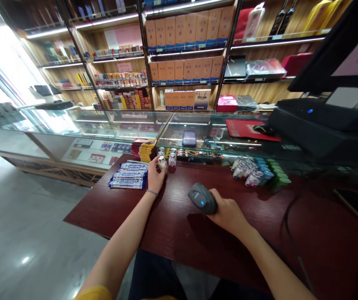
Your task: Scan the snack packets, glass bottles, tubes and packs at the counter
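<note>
- In the head view, the left hand [155,176] reaches to the far side of the desk [172,227], its grip closed around a small bottle [161,161]; the fingers come from the side and above, probably because other bottles stand so near.
- Those neighbouring bottles [172,157] stand upright just beyond and to the right of the held one, close to the glass case [244,146]; whether the held bottle is lifted or touching the desk, I cannot tell.
- The right hand [229,211] has its grip clamped on the handle of a grey scanner [201,199], above the desk. Holding it by the handle leaves the head uncovered, facing roughly the left hand's side, with a blue light showing on top.
- Left of the left hand, blue-and-white packets [129,175] lie flat and overlapping, likely because their slim shape would not stand.
- Behind them, red and yellow packets [144,150] are stacked in a leaning row against the glass case.
- Right of the scanner, well apart from the held bottle, white, blue and green bottles [260,171] stand packed together by colour, an arrangement that seems meant to keep the kinds distinct.
</note>
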`<state>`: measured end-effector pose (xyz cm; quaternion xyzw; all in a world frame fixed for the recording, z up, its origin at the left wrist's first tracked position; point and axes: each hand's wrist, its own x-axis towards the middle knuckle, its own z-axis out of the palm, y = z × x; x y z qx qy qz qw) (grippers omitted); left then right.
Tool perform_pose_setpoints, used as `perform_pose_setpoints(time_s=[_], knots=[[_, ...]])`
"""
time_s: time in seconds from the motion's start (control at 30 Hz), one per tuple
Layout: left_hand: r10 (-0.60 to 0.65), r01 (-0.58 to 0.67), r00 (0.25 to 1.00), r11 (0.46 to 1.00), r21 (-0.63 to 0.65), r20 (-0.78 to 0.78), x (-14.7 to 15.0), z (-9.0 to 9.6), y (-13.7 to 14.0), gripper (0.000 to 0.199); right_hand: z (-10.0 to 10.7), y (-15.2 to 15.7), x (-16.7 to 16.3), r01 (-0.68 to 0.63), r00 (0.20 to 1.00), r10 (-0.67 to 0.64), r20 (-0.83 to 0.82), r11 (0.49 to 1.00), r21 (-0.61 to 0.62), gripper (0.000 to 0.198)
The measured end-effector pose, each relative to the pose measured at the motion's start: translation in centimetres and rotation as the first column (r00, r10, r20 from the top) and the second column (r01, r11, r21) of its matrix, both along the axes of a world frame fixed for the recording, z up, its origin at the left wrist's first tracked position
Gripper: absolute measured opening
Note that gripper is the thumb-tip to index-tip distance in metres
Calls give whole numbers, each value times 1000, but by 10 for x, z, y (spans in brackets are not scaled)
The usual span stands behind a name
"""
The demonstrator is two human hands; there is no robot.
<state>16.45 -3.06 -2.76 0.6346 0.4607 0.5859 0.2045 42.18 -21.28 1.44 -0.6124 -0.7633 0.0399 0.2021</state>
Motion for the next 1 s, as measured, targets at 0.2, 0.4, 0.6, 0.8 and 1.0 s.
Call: perform_pose_setpoints(time_s=[0.2, 0.4, 0.6, 0.8, 1.0], knots=[[163, -151, 959, 986, 67, -231, -15, 2, 6, 43, 0, 0, 0, -1, 1000, 1, 2, 1000, 23, 39], [159, -157, 945, 987, 31, -285, -10, -1, 12, 45, 0, 1, 1, 10, 1000, -10, 3, 1000, -2, 36], [166, -166, 937, 986, 26, -308, -7, -2, 15, 49, 3, 1, 0, 13, 1000, -14, -10, 997, -71, 37], [142, -135, 949, 990, 43, -283, -9, -5, 16, 60, 2, 1, 0, 17, 1000, -18, -6, 999, -41, 37], [138, -112, 956, 987, 113, -258, -7, 3, 9, 73, 3, 1, 10, 58, 995, -53, -85, 997, 58, 33]])
